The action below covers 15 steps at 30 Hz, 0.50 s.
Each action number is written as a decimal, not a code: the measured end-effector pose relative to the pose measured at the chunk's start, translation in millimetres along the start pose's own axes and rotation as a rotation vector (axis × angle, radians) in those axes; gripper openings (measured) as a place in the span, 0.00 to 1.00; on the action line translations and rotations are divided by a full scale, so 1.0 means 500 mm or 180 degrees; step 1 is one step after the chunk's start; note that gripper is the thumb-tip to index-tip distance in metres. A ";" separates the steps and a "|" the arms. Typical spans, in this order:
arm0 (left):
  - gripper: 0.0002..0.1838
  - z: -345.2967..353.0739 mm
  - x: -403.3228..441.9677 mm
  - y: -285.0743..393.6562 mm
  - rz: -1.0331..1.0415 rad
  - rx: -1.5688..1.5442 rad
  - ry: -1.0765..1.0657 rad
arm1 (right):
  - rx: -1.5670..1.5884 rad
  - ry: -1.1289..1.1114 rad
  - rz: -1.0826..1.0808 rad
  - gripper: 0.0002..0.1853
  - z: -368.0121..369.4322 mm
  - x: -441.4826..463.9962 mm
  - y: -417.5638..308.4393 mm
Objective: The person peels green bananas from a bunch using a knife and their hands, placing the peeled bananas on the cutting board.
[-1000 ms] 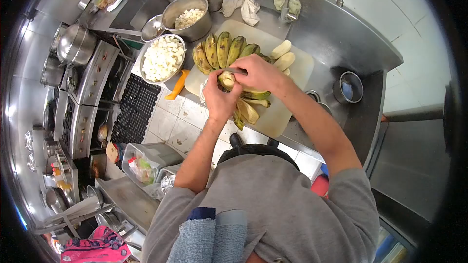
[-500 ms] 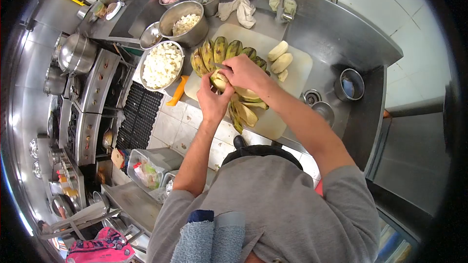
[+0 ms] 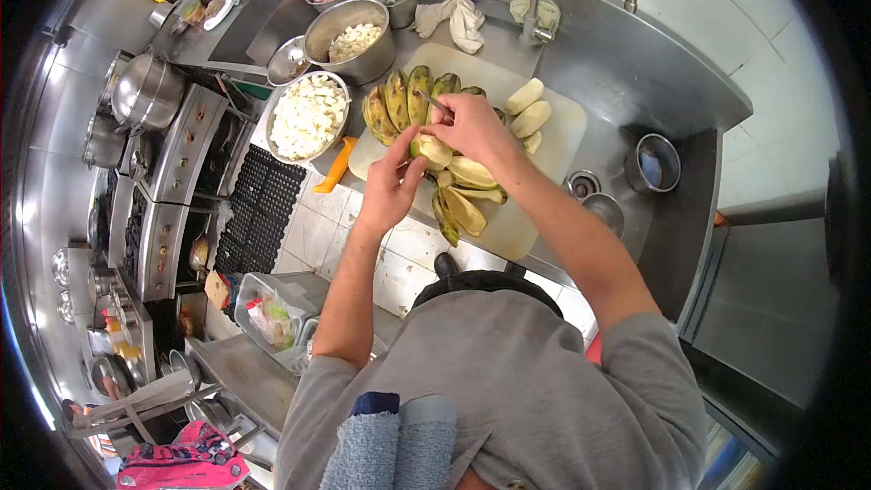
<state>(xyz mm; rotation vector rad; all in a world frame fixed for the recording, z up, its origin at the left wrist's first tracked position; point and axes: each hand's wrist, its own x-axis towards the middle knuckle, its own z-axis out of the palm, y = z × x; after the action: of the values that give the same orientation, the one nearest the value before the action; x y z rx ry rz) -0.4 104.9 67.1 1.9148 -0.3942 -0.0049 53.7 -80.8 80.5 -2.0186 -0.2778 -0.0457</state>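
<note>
My left hand [image 3: 390, 189] grips the near end of a partly peeled plantain [image 3: 435, 154], whose pale flesh shows. The right hand [image 3: 474, 132] is closed round a small knife [image 3: 435, 104], its blade pointing up and left above the plantain. Under and around both hands lies a white cutting board [image 3: 558, 150]. A bunch of unpeeled green-yellow plantains [image 3: 397, 100] rests on its far left part. Peels [image 3: 464, 213] are heaped at the near side. Several peeled plantains [image 3: 531, 116] lie at the right.
Left of the board stand a bowl of white cubes [image 3: 310, 118] and a deeper pot [image 3: 386, 50] with pale pieces. A yellow-handled knife [image 3: 337, 166] projects over the counter edge. Behind are a cloth [image 3: 463, 23] and a faucet [image 3: 537, 0]. A metal bowl [image 3: 653, 163] sits right, in the sink.
My right hand has moved slightly right, lifting the knife off the plantain. The left fingers have loosened and spread a little, and more pale flesh shows. The view has shifted slightly.
</note>
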 end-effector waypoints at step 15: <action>0.34 0.021 0.002 0.012 0.0733 0.1088 -0.0209 | 0.0374 0.0088 -0.0334 0.18 -0.005 -0.093 0.006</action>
<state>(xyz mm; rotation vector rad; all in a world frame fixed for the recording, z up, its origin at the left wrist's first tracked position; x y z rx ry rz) -3.3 93.3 68.8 2.1970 -0.6942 0.1610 9.2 -92.5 71.7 -1.8844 -0.3608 -0.1202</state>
